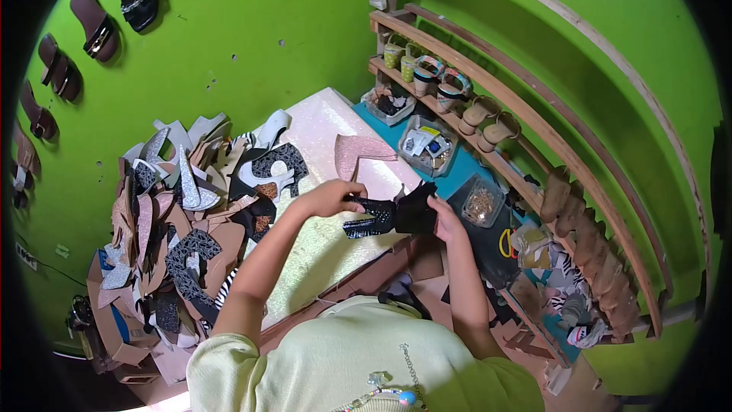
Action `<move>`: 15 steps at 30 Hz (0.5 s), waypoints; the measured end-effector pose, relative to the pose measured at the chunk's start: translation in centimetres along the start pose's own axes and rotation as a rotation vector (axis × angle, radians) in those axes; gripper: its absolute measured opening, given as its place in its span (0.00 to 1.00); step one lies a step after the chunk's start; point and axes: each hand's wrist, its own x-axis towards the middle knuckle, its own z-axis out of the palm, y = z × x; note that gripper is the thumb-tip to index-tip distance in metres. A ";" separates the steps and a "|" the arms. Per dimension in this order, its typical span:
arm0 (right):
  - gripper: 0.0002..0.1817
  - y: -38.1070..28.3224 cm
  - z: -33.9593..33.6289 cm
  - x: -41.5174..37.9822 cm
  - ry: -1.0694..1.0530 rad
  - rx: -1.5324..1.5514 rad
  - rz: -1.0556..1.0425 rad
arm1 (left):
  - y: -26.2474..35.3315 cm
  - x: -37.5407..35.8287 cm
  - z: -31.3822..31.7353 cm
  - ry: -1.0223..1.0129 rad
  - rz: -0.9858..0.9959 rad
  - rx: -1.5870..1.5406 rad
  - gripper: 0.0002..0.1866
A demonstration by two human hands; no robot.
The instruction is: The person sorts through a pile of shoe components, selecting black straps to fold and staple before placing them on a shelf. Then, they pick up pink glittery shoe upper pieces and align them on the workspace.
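Black pieces, part matte and part shiny with small studs or holes, are held up above the front edge of the glittery table. My left hand grips their left end, fingers closed on the shiny part. At the right end, my right hand pinches the matte black part. A pink glitter cut piece lies on the table just beyond my hands.
Cut shoe pieces are heaped at the left. Plastic tubs stand on a teal surface at the right, near yellow-handled scissors. A wooden rack holds small shoes. Sandals hang on the green wall.
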 end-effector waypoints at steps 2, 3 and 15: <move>0.17 -1.5 -1.0 0.3 0.026 0.052 -0.076 | 0.8 1.9 -1.0 -0.044 0.031 -0.017 0.14; 0.17 -2.6 -1.2 0.4 0.028 0.051 -0.079 | 1.3 2.8 -1.5 -0.055 0.027 -0.018 0.14; 0.18 -14.0 -5.5 -1.0 0.114 -0.392 -0.463 | 2.6 13.0 -0.8 0.011 0.030 -0.367 0.13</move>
